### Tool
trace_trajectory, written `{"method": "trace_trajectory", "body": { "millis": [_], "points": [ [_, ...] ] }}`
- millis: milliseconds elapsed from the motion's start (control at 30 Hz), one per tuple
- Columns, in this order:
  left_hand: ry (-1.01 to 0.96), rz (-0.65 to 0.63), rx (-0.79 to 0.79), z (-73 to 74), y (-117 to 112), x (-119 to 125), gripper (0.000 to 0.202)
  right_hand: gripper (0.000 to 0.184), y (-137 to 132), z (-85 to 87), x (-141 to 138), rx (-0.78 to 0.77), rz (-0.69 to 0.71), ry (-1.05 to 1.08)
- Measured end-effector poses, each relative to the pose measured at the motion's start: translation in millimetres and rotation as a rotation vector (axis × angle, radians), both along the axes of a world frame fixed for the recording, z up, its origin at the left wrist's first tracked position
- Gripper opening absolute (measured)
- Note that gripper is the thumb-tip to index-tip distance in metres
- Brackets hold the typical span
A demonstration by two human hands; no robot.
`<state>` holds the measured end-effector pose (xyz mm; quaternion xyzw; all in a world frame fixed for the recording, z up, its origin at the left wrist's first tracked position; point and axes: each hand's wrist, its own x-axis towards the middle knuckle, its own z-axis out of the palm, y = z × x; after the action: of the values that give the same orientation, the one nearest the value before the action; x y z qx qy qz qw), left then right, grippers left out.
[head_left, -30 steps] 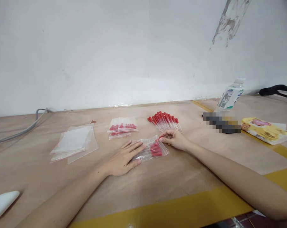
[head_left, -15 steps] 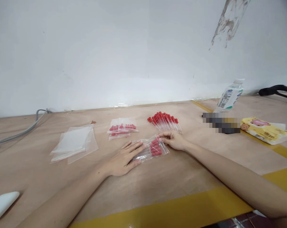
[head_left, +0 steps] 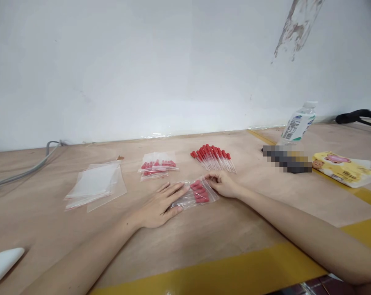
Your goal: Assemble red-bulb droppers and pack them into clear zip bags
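Observation:
A small clear bag of red-capped droppers (head_left: 195, 194) lies on the wooden table (head_left: 203, 233). My left hand (head_left: 159, 206) rests flat on the bag's left end, fingers stretched out and pressing it down. My right hand (head_left: 223, 182) pinches the bag's open right edge with curled fingers. Just beyond my right hand lies a loose pile of red-capped droppers (head_left: 213, 157). Two filled bags (head_left: 157, 166) are stacked to the left of that pile.
A stack of empty clear bags (head_left: 95, 184) lies at the left. A water bottle (head_left: 297, 124), a yellow tissue pack (head_left: 345, 168) and a dark object sit at the right. A grey cable (head_left: 28, 168) runs along the far left, a white object (head_left: 2, 264) near the front.
My right hand has slid slightly left along the bag's edge and the bag has shifted a little with it. My left hand has stayed put.

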<state>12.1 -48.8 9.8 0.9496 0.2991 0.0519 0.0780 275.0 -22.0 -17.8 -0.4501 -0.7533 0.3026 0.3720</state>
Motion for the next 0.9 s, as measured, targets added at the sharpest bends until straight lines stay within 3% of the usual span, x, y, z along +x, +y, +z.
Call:
{"method": "trace_trajectory", "body": {
  "millis": [133, 300, 500, 700, 800, 900],
  "points": [
    [0.013, 0.014, -0.002, 0.4, 0.0, 0.2, 0.054, 0.02, -3.0, 6.8, 2.7, 0.017, 0.055, -0.058],
    [0.015, 0.018, -0.013, 0.7, 0.1, 0.1, 0.053, 0.032, -3.0, 6.3, 3.5, -0.287, -0.219, 0.138],
    [-0.026, 0.003, -0.048, 1.9, -0.7, 0.8, 0.051, 0.03, -12.5, 11.0, -4.5, -0.403, -0.021, 0.151],
    [-0.167, 0.148, -0.109, 2.9, -3.1, -1.2, 0.054, 0.022, -11.3, 37.3, 9.4, -0.516, 0.072, 0.541],
    [-0.262, 0.246, -0.06, -3.3, -0.8, -1.4, 0.052, 0.018, -0.1, 55.8, 13.5, -0.452, -0.017, 0.706],
    [-0.341, 0.327, 0.093, -8.7, 4.4, -0.3, 0.046, 0.013, 15.6, 66.8, -4.5, -0.39, -0.137, 0.905]
  ]
}}
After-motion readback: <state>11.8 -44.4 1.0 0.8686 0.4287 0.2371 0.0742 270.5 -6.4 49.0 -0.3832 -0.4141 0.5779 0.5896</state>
